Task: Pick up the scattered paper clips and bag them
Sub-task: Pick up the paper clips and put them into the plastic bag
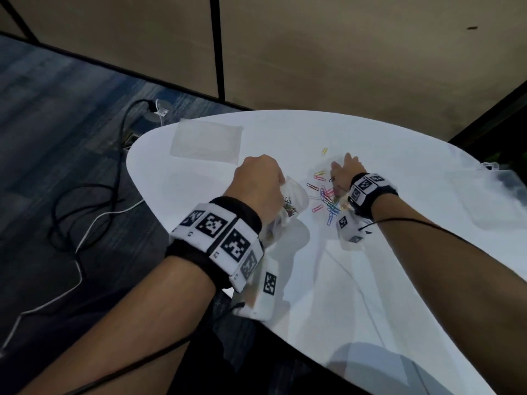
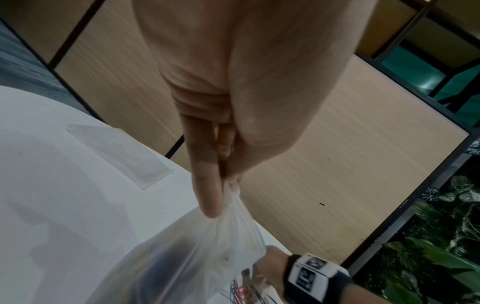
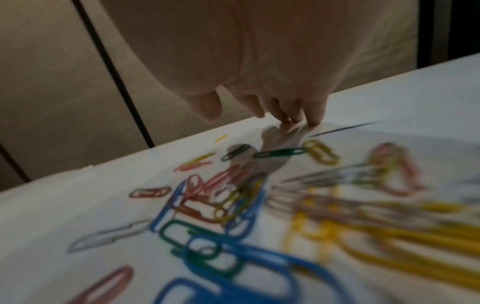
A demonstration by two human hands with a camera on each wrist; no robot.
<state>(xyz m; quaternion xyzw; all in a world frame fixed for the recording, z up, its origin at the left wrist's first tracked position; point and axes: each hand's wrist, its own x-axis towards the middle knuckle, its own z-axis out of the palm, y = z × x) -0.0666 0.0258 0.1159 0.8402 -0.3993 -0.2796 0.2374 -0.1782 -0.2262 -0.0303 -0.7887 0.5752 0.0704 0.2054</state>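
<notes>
**Inspector:** White rounded table (image 1: 370, 280) is standing before beige wall panels, with cables lying on the dark carpet alongside. How is the left hand (image 1: 256, 183) sitting?

**Assistant:** It is hovering above the table with knuckles up, the fingers (image 2: 207, 185) clenched and pinching the gathered mouth of a clear plastic bag (image 2: 207, 257). The bag is hanging below the fingertips, with some clips showing inside it.

**Inspector:** And the right hand (image 1: 346, 173)?

**Assistant:** It is reaching forward, palm down, fingers (image 3: 315, 111) extended and slightly spread. The outer fingertips are touching the tabletop; nothing is being gripped.

**Inspector:** Where are the paper clips (image 1: 328, 199)?

**Assistant:** They are lying in a coloured heap under the palm and wrist, behind the fingertips. One yellow clip (image 1: 324, 151) is lying apart, just ahead of the fingers.

**Inspector:** Anything else?

**Assistant:** A flat spare bag (image 1: 206, 141) is lying well beyond the left fingers.
</notes>
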